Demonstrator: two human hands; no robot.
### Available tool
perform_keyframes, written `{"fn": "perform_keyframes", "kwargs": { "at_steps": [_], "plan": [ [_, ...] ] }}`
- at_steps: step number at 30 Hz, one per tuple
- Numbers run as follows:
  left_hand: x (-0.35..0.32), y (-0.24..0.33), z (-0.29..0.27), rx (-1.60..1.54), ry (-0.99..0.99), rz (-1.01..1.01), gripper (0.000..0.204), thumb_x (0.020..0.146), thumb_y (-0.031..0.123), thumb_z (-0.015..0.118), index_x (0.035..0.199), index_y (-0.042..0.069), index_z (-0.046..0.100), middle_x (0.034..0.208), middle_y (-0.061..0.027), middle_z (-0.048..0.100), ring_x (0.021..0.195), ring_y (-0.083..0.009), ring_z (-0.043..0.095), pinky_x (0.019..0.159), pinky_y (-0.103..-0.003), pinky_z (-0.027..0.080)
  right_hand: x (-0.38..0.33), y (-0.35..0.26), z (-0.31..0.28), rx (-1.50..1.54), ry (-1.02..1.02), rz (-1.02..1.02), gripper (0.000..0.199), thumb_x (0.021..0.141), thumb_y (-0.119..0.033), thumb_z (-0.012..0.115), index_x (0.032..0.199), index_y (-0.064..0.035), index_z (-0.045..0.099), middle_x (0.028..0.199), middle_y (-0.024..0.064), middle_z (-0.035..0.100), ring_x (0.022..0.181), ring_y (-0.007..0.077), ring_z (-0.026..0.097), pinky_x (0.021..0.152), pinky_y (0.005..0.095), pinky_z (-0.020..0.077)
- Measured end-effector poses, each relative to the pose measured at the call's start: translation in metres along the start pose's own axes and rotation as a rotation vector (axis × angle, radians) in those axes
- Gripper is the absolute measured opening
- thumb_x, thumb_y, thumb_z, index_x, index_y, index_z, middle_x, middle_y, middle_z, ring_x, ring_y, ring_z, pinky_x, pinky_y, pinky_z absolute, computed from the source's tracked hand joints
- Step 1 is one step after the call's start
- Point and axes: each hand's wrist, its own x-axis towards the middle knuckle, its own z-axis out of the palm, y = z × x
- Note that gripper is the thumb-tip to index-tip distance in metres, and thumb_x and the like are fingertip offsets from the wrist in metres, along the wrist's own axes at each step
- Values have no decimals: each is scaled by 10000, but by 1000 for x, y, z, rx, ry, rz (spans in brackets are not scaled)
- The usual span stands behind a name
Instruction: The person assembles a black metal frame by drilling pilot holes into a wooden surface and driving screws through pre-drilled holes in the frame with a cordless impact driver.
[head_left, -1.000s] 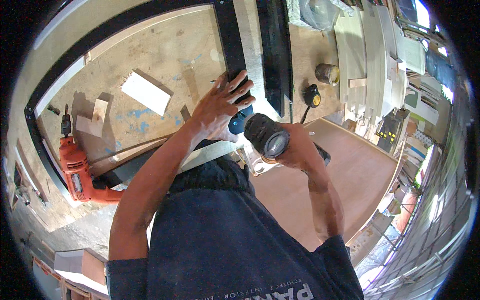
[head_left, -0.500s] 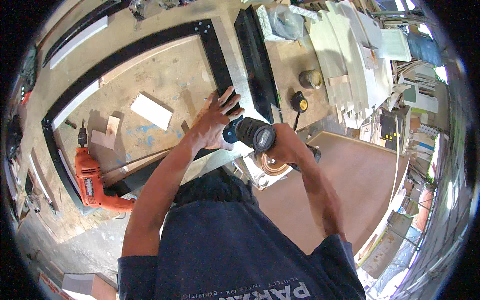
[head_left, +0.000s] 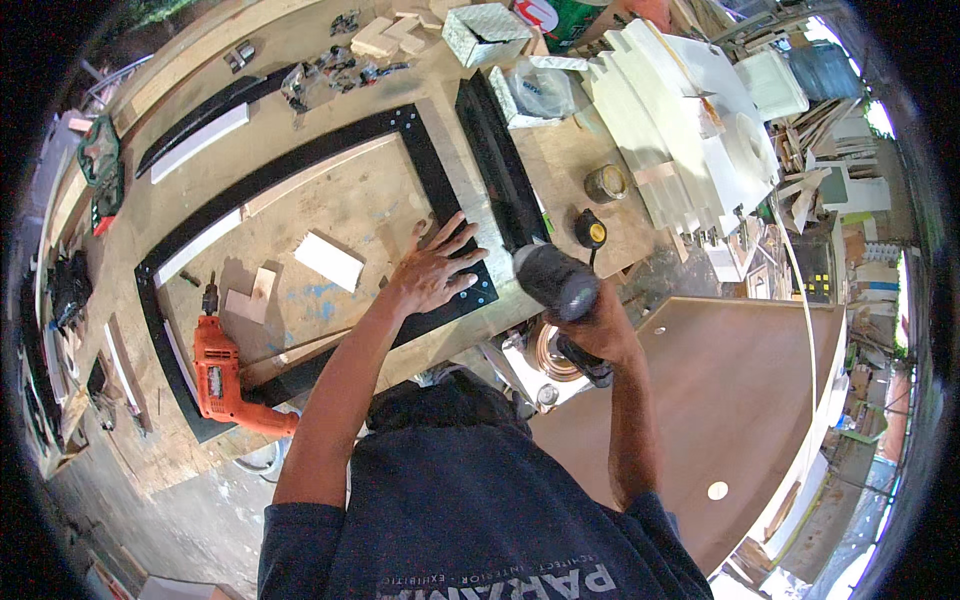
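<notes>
My left hand lies with its fingers spread on the right side of a black rectangular frame, just above its near right corner. Several shiny screw heads show at that corner. In my right hand is a black cordless drill, gripped by its handle and held right of the frame, apart from it. Its tip is hard to make out. An orange corded drill lies across the frame's left near part. Inside the frame are a white block and an L-shaped wood piece.
A long black bar lies right of the frame on the wooden workbench. Beyond it are a tape measure, a small can and stacked pale boards. A large brown panel stands at the right.
The cordless drill has come away from the frame's corner, moving right with my right hand. My left hand has shifted off the corner edge and now rests flatter. The view has shifted.
</notes>
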Motion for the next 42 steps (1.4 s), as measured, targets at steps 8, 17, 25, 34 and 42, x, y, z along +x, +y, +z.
{"fn": "perform_keyframes", "kwargs": {
  "at_steps": [8, 17, 25, 34, 42],
  "plan": [
    [10, 16, -1, 19, -13, -127, 359, 953, 307, 626, 1310, 295, 667, 1621, 8, 384, 1574, -192, 171, 1108, -624, 207, -78, 53, 4, 208, 277, -5, 507, 747, -36, 861, 1213, -24, 663, 1164, 97, 724, 1097, 209, 680, 990, 380, 518],
    [3, -9, 3, -185, 589, -257, 421, 947, 21, 616, 1354, 122, 654, 1393, -96, 624, 1305, -227, 578, 1027, -461, 433, -144, 115, 54, 442, 363, 52, 416, 759, -74, 834, 1145, -11, 693, 1034, 81, 747, 913, 173, 687, 861, 351, 553],
    [-129, 18, -53, -586, 1098, -784, 253, 1012, 227, 674, 916, -3, 721, 594, 17, 554, 490, -42, 463, 432, -240, 363, -147, 99, 73, 603, 461, -6, 265, 797, -93, 850, 1031, -40, 736, 987, 81, 754, 905, 209, 705, 838, 366, 555],
    [-299, 35, -52, -423, 1600, -1001, 403, 1071, 364, 545, 829, 48, 604, 638, 22, 501, 567, -84, 458, 523, -259, 365, -63, 7, 96, 882, 188, -241, 222, 861, -55, 802, 1067, -31, 723, 1009, 61, 762, 907, 188, 701, 837, 358, 549],
    [-447, 18, -26, -221, 1413, -1202, 377, 893, 149, 752, 1249, 62, 663, 1109, -49, 671, 942, -169, 633, 741, -324, 481, 24, -73, 136, 707, 189, -430, 327, 875, -105, 809, 1175, -35, 699, 1112, 69, 742, 1021, 195, 678, 934, 379, 518]
  ]
}}
